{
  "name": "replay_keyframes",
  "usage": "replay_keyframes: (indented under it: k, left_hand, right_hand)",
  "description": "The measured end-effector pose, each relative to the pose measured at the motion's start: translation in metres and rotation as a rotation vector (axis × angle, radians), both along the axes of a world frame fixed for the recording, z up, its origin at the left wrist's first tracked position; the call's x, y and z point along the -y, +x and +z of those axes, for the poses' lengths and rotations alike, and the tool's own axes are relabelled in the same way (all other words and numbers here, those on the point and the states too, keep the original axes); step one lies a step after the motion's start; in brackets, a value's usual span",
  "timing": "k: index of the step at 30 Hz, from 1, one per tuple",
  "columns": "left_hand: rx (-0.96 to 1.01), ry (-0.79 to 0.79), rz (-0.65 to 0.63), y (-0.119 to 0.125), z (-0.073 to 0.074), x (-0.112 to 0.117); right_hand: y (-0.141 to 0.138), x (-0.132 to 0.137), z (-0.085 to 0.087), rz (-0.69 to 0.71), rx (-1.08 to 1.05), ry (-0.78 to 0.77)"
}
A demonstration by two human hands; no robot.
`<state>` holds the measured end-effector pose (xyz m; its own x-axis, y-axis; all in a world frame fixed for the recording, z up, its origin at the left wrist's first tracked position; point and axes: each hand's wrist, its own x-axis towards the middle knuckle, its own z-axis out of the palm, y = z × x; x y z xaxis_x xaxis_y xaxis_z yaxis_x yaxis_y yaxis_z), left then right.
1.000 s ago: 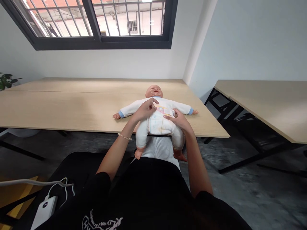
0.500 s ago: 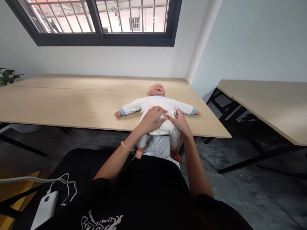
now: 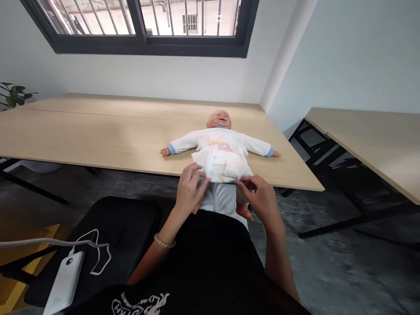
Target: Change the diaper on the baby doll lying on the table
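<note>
**Both hands at the lower hem of a diaper on a baby doll at the table edge**

Baby doll (image 3: pixel 219 131) flat on its back on the table (image 3: pixel 98 131), head toward the far wall, arms spread wide, blue cuffs at the wrists. White diaper (image 3: pixel 220 164) around the doll's middle, its lower hem just past the near table edge. White bodysuit (image 3: pixel 218 140) with a colored print on the chest, its legs (image 3: pixel 223 199) extending off the table toward the person's black shirt (image 3: pixel 210 267).

Left hand (image 3: pixel 188 190) at the near left corner of the diaper, fingers curled in a narrow grip against the hem; whether it holds the hem is hard to tell. Right hand (image 3: pixel 259 197) at the opposite side, a narrow pinch between thumb and fingertips on the hem, just above the doll's bare foot (image 3: pixel 244 213). Beaded bracelet (image 3: pixel 164 240) on the left wrist.

Nearby, a black padded seat (image 3: pixel 121 223) with a white power bank (image 3: pixel 64 282) and white cable (image 3: pixel 98 258) on it. Second table (image 3: pixel 367 144) off to the right; barred window (image 3: pixel 141 26) above.
</note>
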<state>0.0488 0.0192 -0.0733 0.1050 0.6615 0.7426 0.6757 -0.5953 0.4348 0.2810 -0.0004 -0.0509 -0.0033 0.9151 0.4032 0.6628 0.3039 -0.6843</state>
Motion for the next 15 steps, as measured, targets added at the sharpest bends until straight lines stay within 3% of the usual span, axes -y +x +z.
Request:
replay_keyframes:
  k: [4,11,15]
  left_hand:
    - [-0.027,0.007,0.002,-0.001,-0.017,0.001]
    - [0.093,-0.045,0.034,0.004,-0.019,-0.001]
    - [0.141,-0.044,0.0,0.007,-0.018,-0.003]
  right_hand:
    - [-0.007,-0.004,-0.005,0.114,0.131,-0.016]
    - [-0.02,-0.003,-0.012,-0.195,0.022,0.056]
    - [-0.012,-0.002,-0.007,-0.157,-0.054,0.102]
